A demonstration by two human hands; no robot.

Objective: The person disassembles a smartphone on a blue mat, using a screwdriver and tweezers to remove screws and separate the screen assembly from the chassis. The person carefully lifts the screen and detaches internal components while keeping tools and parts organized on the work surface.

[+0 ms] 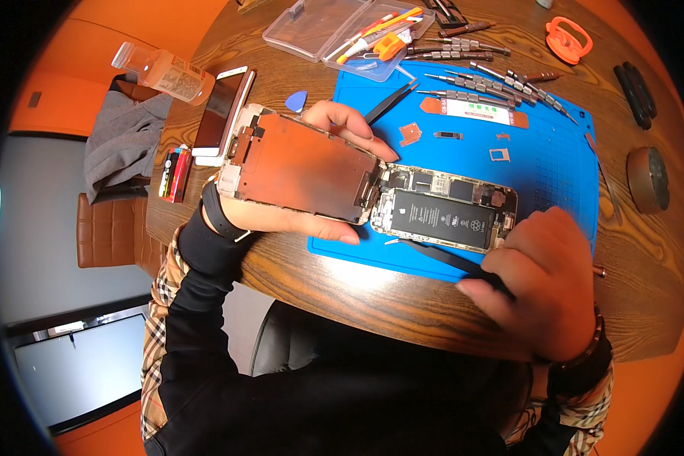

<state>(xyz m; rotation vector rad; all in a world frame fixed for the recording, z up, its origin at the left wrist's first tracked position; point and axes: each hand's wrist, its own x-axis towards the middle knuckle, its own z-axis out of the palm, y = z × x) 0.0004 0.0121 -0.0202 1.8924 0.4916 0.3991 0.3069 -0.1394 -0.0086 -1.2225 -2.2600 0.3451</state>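
An opened smartphone lies unfolded on the blue work mat [327,244]. My left hand [277,217] holds its detached-side screen assembly [300,163], raised and tilted, fingers at the far edge and thumb along the near edge. Joined or close to it at the right is the phone body [447,210], showing a black battery and circuit parts. My right hand [547,281] is closed around black tweezers [444,259], which lie between thumb and forefinger. Their bent tip points left, near the body's lower edge. The palm behind the screen is hidden.
Small parts, including a card tray [499,155], lie on the mat. Several screwdrivers [501,85], second tweezers [391,102] and a plastic case [304,30] sit farther back. At left are another phone [222,114], a bottle [167,74] and a lighter [179,175]; at right, a round tin [647,180].
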